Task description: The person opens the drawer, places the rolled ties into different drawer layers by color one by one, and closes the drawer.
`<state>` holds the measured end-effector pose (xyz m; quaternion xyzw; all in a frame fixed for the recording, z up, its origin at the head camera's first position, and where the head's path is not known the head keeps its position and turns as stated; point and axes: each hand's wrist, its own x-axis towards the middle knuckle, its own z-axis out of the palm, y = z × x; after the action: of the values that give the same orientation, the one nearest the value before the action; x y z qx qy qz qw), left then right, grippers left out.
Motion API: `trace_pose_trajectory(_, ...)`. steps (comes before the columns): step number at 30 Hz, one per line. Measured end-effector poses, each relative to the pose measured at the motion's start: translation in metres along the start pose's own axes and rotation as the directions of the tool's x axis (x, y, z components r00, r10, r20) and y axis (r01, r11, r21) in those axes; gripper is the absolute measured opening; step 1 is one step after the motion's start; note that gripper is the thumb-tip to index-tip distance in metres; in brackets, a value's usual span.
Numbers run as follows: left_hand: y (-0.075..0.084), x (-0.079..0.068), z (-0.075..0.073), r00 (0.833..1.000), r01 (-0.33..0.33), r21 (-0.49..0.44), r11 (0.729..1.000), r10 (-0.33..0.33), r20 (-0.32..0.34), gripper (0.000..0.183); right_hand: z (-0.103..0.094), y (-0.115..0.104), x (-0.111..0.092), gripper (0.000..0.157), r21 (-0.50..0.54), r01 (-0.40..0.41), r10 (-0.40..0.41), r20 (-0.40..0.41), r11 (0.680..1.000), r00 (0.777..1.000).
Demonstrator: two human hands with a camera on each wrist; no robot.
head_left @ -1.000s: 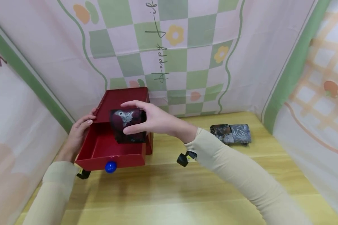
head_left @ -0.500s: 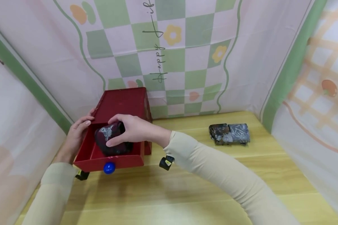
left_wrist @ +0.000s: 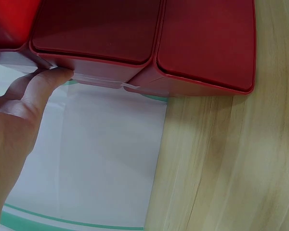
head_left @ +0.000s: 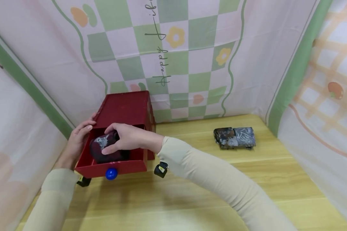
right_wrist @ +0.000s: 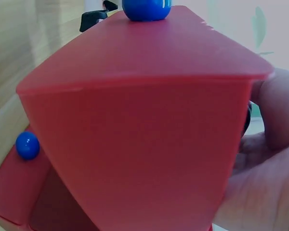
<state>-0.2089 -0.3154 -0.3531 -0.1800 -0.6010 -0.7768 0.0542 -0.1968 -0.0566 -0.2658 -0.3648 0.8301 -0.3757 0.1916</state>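
Right hand (head_left: 126, 138) grips the pouch (head_left: 99, 149) inside the drawer (head_left: 130, 167), the knob (head_left: 111, 173) in front of this grip, the box (head_left: 122, 107) behind it, and leftward the left hand (head_left: 76, 141), fingers relaxed, touching the box's side.

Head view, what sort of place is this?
It looks like a cloth-walled tabletop booth, perhaps for recording: printed cloth hangs on three sides of a wood-grain table, a red drawer box stands on it, and a small black device shows by the right wrist.

back drape (head_left: 202, 35): green-white checks | right drape (head_left: 329, 73): orange lattice | tabletop (head_left: 277, 179): yellowish wood grain, glossy
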Motion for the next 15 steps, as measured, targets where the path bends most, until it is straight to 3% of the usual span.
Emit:
trace_pose_trajectory(3, 0.000, 0.000, -0.001, 1.000, 0.007, -0.007, 1.000, -0.007, -0.008, 0.029, 0.002, 0.001, 0.002, 0.067, 0.007, -0.024, 0.023, 0.045, 1.000, 0.999)
trace_pose_trajectory(8, 0.000, 0.000, 0.000, 0.999, 0.016, -0.017, 1.000, -0.016, -0.029, 0.028, 0.003, -0.001, 0.002, 0.067, -0.160, -0.062, 0.079, 0.105, 0.985, 0.991)
trace_pose_trajectory(12, -0.001, 0.000, 0.001, 0.999, 0.013, -0.020, 1.000, -0.014, -0.033, 0.028, 0.003, -0.007, 0.000, 0.061, -0.313, -0.090, 0.131, 0.113, 0.946, 0.985)
trace_pose_trajectory(15, -0.001, 0.000, 0.002, 1.000, 0.009, -0.038, 0.999, -0.010, -0.026, 0.029, 0.001, -0.012, -0.002, 0.050, -0.450, -0.083, 0.142, 0.099, 0.889, 0.985)
